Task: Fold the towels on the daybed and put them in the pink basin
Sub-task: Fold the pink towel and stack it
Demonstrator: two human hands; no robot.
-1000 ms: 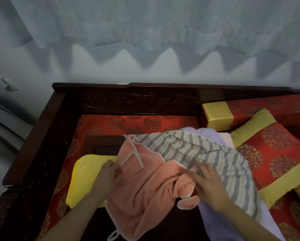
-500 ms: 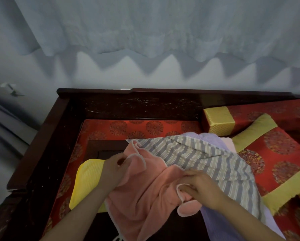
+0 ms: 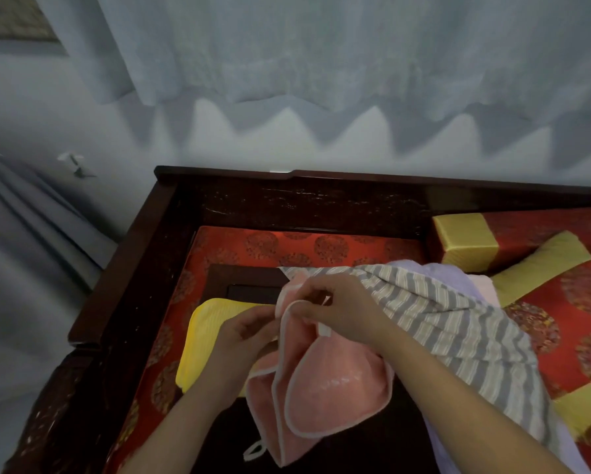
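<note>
Pale curtains (image 3: 321,63) hang behind a dark wooden daybed (image 3: 287,200) with red patterned cushions (image 3: 287,244) — and here is the pile of towels on top of it. Both hands are busy on the pink towel (image 3: 335,381): the right hand (image 3: 342,309) pinches its white-piped top edge between thumb and fingertips, and the left hand (image 3: 243,333) curls its fingers onto the same edge just beside it. The cloth is raised above the daybed and hangs from that grip in loose folds, with a small hanging loop (image 3: 253,451) dangling at the bottom. Behind it lies a grey striped towel (image 3: 458,323), draped over a lilac one (image 3: 434,271), and a yellow towel (image 3: 201,333) sits flat to the left. The pink basin is not in view.

This towel looks light, soft and floppy — it will sag wherever it is not held. The likely best hold is the piped hem at two corners, hands spread apart, so the cloth hangs square before it is folded.
</note>
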